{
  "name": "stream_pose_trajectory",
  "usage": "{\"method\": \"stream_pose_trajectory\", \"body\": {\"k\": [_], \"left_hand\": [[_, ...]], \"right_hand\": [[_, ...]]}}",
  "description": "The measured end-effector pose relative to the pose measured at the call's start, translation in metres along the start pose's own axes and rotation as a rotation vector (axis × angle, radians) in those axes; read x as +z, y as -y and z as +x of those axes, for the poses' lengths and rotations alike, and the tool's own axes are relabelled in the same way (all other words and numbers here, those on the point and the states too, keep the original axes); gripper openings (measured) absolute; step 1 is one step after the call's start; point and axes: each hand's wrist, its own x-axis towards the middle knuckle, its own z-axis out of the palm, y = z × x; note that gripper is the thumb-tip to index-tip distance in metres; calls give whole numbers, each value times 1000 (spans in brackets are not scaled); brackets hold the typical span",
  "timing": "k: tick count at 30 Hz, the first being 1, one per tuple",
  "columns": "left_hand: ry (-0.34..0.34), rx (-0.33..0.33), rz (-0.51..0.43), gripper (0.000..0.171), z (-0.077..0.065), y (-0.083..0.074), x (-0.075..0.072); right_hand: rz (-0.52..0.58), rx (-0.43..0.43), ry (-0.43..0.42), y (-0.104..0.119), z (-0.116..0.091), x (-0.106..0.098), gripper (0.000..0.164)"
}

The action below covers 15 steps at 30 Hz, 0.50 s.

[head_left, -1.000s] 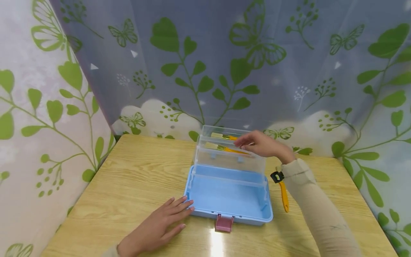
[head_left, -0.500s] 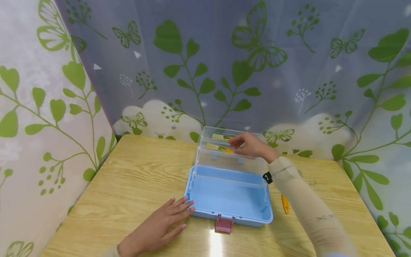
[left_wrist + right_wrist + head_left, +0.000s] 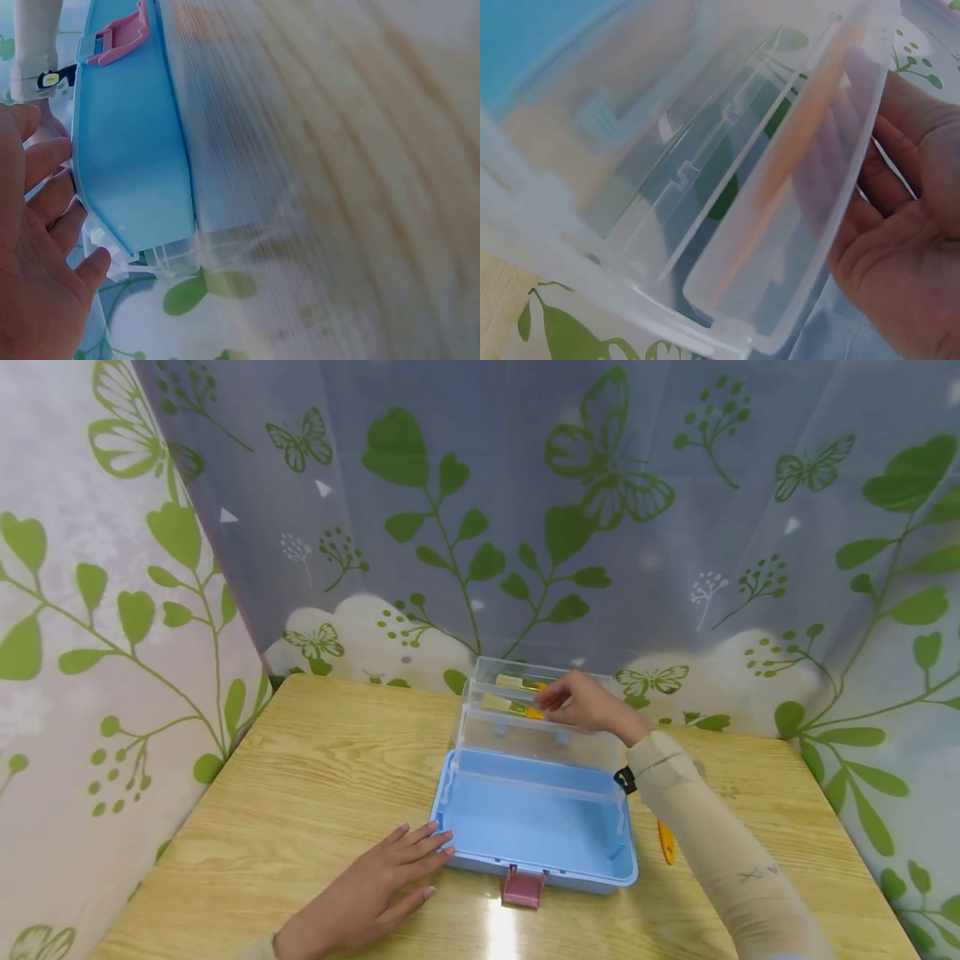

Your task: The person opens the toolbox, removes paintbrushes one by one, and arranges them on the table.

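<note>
A light blue toolbox (image 3: 532, 818) stands unfolded, its clear plastic trays (image 3: 480, 727) raised at the back. Two paintbrushes with pale bristles and orange handles lie in these trays: a rear paintbrush (image 3: 512, 682) and a front paintbrush (image 3: 498, 703). My right hand (image 3: 588, 702) reaches over the trays, fingers bent down by the front brush's handle. Through the cloudy tray wall in the right wrist view, fingers show beside the orange handle (image 3: 810, 127); whether they grip it is unclear. My left hand (image 3: 367, 889) lies with fingers spread, fingertips at the toolbox's front left corner.
Another orange handle (image 3: 666, 842) lies on the wooden table (image 3: 337, 752) right of the toolbox, partly hidden by my right sleeve. A pink latch (image 3: 522, 887) hangs from the toolbox's front. Patterned cloth (image 3: 420, 560) rises behind the table.
My right hand has moved slightly left, its fingers now covering much of the front paintbrush's handle. The right forearm now hides more of the handle on the table. My left hand stays put.
</note>
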Motion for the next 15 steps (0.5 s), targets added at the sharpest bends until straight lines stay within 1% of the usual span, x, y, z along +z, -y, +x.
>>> {"method": "stream_pose_trajectory", "body": {"k": [4,7,11,15], "left_hand": [[-6,11,0,50,1,0,-1],[-8,9,-1,49,1,-1,-1],[-5,0,-8,49,1,-1,-1],[4,-5,-15,50,1,0,-2]], "right_hand": [[-3,47,9,2,-2,-3,29],[-37,83,35,5,-2,-4,27],[-101,82,77,12,3,-3,25],[-122,88,92,17,4,-1,25]]}}
